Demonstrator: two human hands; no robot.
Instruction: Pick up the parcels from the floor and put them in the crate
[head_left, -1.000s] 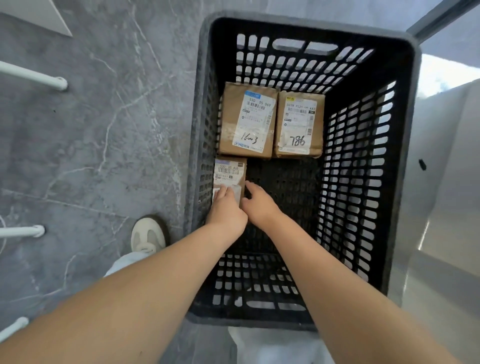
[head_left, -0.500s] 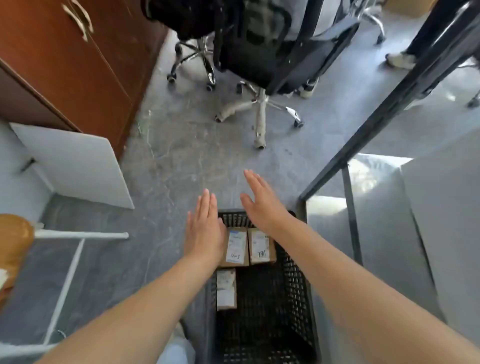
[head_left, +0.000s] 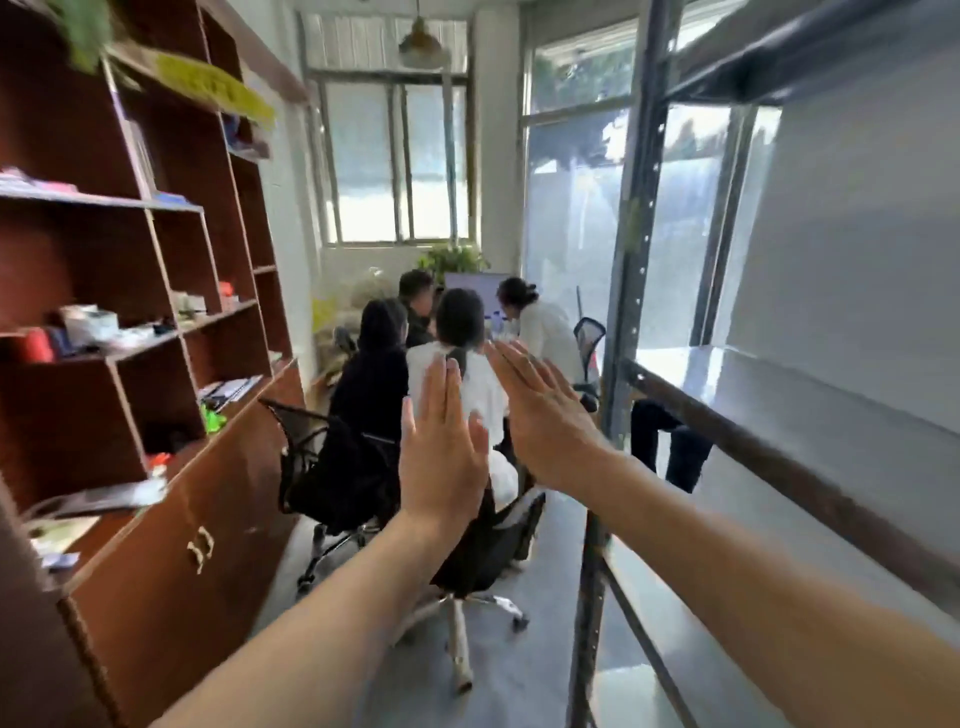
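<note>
Holding nothing, left hand and right hand are raised flat, fingers straight. Parcels and crate are out of view; expect them light and stiff, gripped by opposite sides.

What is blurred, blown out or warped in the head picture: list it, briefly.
Head view: motion blur smears the bookcase at the left edge; the windows are blown out white by daylight; wide-angle distortion bends the metal rack post; the left hand and right hand, both open, look fairly sharp.
</note>
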